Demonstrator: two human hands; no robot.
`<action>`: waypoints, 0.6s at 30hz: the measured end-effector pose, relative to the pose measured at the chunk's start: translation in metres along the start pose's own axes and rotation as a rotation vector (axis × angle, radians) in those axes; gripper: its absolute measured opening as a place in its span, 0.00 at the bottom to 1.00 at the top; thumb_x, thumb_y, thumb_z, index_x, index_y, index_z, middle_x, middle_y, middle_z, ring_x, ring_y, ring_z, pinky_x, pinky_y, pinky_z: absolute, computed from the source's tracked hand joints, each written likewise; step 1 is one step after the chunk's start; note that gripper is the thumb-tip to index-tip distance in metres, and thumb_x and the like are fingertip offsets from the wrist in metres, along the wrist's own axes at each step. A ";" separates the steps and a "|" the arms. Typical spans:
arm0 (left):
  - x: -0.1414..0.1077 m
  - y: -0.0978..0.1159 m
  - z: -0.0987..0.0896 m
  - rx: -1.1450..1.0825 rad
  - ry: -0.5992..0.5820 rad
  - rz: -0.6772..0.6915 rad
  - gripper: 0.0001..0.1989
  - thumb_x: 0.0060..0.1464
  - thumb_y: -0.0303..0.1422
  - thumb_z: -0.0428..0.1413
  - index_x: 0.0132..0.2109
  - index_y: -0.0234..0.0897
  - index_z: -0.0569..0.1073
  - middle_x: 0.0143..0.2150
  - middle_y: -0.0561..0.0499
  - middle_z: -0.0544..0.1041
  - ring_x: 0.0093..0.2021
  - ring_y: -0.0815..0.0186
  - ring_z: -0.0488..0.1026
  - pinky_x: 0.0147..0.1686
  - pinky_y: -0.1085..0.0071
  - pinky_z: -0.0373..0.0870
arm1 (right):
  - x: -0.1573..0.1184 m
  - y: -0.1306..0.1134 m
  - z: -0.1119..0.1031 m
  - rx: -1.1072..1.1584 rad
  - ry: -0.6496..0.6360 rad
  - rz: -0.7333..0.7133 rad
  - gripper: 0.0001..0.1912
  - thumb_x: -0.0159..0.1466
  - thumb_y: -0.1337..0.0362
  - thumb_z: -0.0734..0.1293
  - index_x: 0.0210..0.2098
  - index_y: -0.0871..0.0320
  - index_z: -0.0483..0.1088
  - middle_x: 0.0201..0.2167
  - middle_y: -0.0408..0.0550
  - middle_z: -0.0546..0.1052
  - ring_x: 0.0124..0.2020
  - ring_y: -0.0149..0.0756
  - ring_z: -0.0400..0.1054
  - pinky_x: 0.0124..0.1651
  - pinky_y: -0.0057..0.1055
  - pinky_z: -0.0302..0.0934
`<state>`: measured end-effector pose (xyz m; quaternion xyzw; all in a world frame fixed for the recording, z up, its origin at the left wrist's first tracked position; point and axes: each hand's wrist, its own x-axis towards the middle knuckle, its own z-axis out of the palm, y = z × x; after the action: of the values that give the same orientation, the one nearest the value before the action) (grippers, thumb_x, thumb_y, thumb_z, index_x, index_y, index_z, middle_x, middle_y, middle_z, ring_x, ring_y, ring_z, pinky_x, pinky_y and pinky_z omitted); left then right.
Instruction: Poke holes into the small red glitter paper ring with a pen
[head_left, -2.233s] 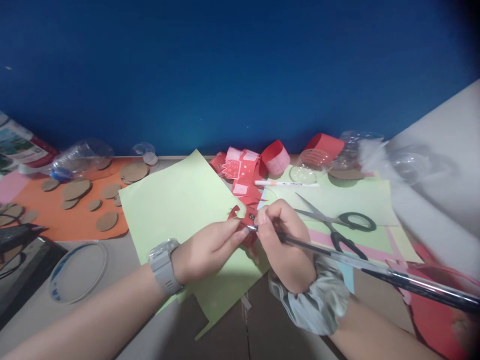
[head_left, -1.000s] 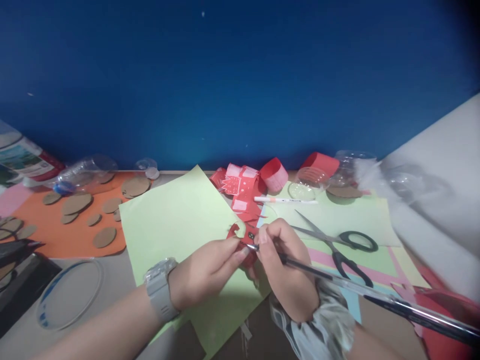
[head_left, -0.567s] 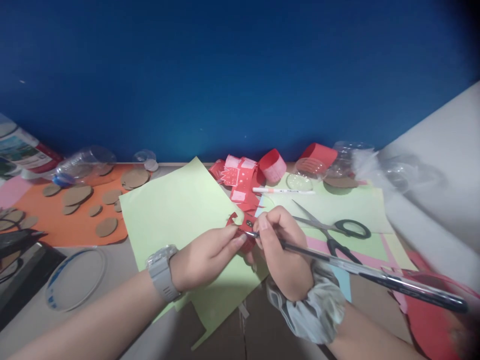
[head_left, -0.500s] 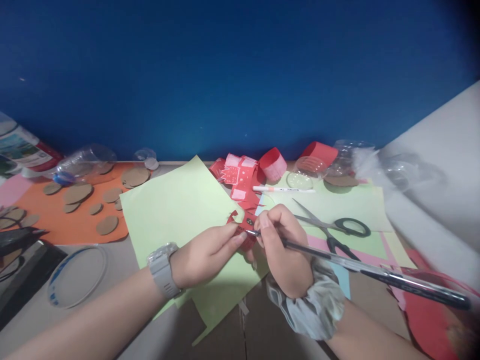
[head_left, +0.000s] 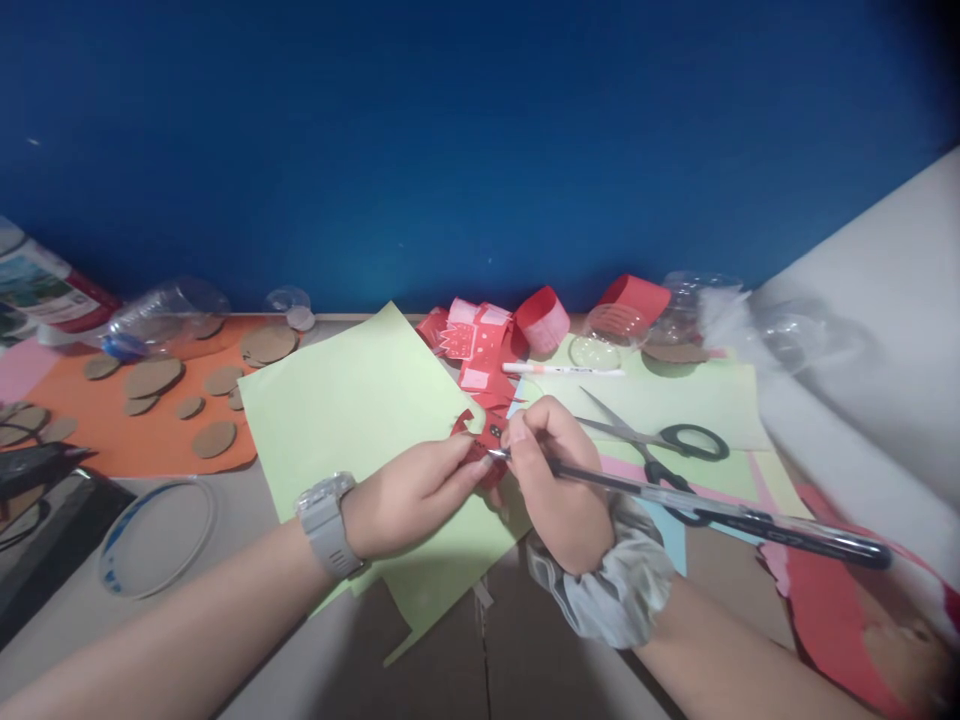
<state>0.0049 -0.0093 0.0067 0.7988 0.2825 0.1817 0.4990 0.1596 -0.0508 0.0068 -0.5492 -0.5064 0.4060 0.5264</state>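
Observation:
My left hand (head_left: 416, 495), with a grey watch on its wrist, pinches a small red paper piece (head_left: 491, 430) over the light green sheet (head_left: 337, 400). Dark marks show on the red paper, and part of it is hidden under my fingers. In my right hand (head_left: 559, 480) is a clear-barrelled black pen (head_left: 712, 510), its tip touching or very close to the red paper beside my left thumb. A pale scrunchie (head_left: 611, 590) circles my right wrist. Just beyond my hands lie red and pink paper cut-outs (head_left: 480, 345) and a white marker (head_left: 562, 370).
Open scissors (head_left: 652, 440) lie on coloured papers at the right. Several cardboard discs (head_left: 154, 378) rest on orange paper (head_left: 82, 440) at the left, near a plastic bottle piece (head_left: 172, 315). A tape ring (head_left: 157, 540) is nearer me. A blue wall (head_left: 480, 150) stands behind.
The far end of the pen has swung slightly up and left as my right hand shifted a little. My left hand keeps its hold on the red paper. The view has moved slightly.

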 end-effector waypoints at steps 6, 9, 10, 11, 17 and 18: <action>0.000 0.000 0.001 0.008 0.006 -0.007 0.15 0.66 0.35 0.40 0.34 0.35 0.65 0.33 0.52 0.73 0.33 0.70 0.69 0.37 0.72 0.64 | 0.000 -0.001 0.000 -0.021 0.002 -0.006 0.13 0.66 0.63 0.59 0.25 0.56 0.56 0.15 0.33 0.60 0.15 0.23 0.59 0.17 0.21 0.53; 0.000 -0.001 0.000 0.025 0.000 -0.024 0.15 0.66 0.36 0.40 0.35 0.35 0.65 0.33 0.52 0.72 0.33 0.69 0.69 0.37 0.71 0.64 | 0.001 -0.002 0.000 -0.034 0.002 -0.014 0.13 0.66 0.64 0.59 0.25 0.55 0.56 0.15 0.33 0.60 0.14 0.23 0.59 0.17 0.21 0.53; 0.000 -0.001 0.000 0.027 -0.001 -0.023 0.16 0.66 0.36 0.40 0.35 0.35 0.66 0.33 0.51 0.72 0.34 0.68 0.69 0.37 0.71 0.64 | 0.001 -0.002 0.000 -0.044 0.000 -0.019 0.12 0.66 0.64 0.59 0.25 0.55 0.56 0.15 0.33 0.60 0.14 0.23 0.59 0.18 0.21 0.53; 0.000 -0.001 0.000 0.027 -0.005 -0.019 0.16 0.66 0.36 0.39 0.35 0.35 0.66 0.34 0.51 0.72 0.34 0.68 0.69 0.38 0.71 0.64 | 0.001 -0.002 0.000 -0.053 -0.003 -0.022 0.12 0.66 0.65 0.59 0.25 0.56 0.56 0.15 0.33 0.60 0.15 0.23 0.59 0.18 0.21 0.53; 0.000 -0.002 0.000 0.055 -0.003 -0.053 0.16 0.66 0.37 0.39 0.35 0.35 0.66 0.33 0.51 0.72 0.33 0.68 0.69 0.36 0.71 0.64 | 0.001 -0.002 0.000 -0.029 -0.015 -0.017 0.11 0.66 0.66 0.58 0.26 0.55 0.56 0.16 0.33 0.61 0.15 0.23 0.60 0.17 0.21 0.54; 0.000 -0.002 0.001 0.055 -0.001 -0.054 0.16 0.66 0.37 0.39 0.35 0.35 0.66 0.33 0.51 0.72 0.33 0.68 0.69 0.36 0.71 0.64 | 0.000 -0.002 0.000 -0.022 -0.014 -0.017 0.11 0.66 0.66 0.58 0.26 0.55 0.57 0.16 0.33 0.61 0.15 0.24 0.60 0.17 0.21 0.54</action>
<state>0.0046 -0.0090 0.0045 0.8044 0.3088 0.1601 0.4816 0.1599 -0.0505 0.0085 -0.5477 -0.5195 0.3996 0.5200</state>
